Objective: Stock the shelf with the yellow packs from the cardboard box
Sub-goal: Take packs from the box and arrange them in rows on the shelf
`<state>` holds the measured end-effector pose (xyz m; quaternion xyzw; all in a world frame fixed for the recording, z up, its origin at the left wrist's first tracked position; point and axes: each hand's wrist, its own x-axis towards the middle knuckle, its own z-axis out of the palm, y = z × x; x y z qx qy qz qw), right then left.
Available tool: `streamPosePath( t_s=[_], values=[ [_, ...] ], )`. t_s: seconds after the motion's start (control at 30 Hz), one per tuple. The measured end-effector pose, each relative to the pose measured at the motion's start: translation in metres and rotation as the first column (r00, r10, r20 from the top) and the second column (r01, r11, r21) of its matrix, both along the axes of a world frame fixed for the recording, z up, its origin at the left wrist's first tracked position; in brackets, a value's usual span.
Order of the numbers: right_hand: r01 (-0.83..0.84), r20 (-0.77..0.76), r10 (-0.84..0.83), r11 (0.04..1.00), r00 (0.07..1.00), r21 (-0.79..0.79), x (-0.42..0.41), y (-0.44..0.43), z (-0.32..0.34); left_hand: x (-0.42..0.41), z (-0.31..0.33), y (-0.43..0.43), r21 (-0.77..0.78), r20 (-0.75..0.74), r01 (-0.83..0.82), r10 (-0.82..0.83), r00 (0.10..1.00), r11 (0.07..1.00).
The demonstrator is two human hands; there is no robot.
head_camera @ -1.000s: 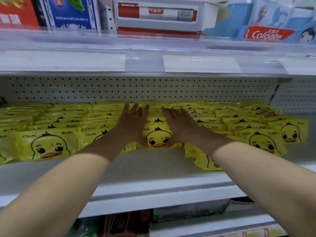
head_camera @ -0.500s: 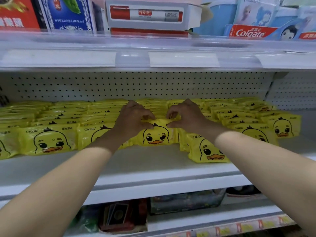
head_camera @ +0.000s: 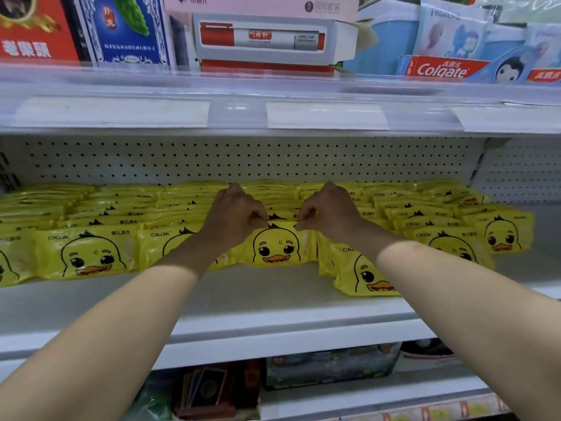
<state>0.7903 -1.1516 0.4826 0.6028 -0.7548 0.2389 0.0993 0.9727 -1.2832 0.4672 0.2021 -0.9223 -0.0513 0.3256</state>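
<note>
Rows of yellow packs printed with a duck face lie overlapping across the white shelf (head_camera: 273,302). My left hand (head_camera: 235,214) and my right hand (head_camera: 329,211) pinch the top edge of the front middle yellow pack (head_camera: 277,247), one at each upper corner, and hold it tilted up so the duck faces me. Another yellow pack (head_camera: 364,275) lies further forward than its row, just under my right forearm. The cardboard box is not in view.
The upper shelf (head_camera: 273,117) overhangs close above with blank price strips; on it stand boxes and Colgate toothpaste (head_camera: 441,69). A pegboard back wall (head_camera: 243,159) closes the shelf. Below, a lower shelf holds dark boxes (head_camera: 331,364).
My hands went from lying flat on the packs to curling and pinching the middle pack's top edge. That pack now stands more upright, and the view has come closer.
</note>
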Motion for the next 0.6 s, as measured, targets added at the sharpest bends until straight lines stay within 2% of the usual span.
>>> streamPosePath(
  t_s=[0.4, 0.43, 0.53, 0.6],
  values=[
    [-0.024, 0.001, 0.024, 0.998, 1.0, 0.058, -0.011, 0.003, 0.001, 0.005, 0.002, -0.013, -0.193, 0.163, -0.015, 0.047, 0.986, 0.981],
    [-0.022, 0.031, 0.021, 0.999, 0.999, 0.048, -0.012, 0.002, 0.001, 0.005, 0.002, -0.014, -0.17, 0.138, -0.018, 0.042, 0.99, 0.985],
    [-0.021, 0.15, 0.027, 0.999, 0.988, -0.045, -0.014, 0.001, 0.001, 0.006, 0.004, -0.019, 0.033, -0.051, -0.012, 0.014, 0.999, 0.999],
    [-0.022, 0.152, 0.035, 0.996, 0.988, -0.082, -0.012, -0.004, 0.003, 0.003, 0.005, -0.023, 0.068, -0.102, -0.008, 0.015, 0.995, 0.998]
  ],
)
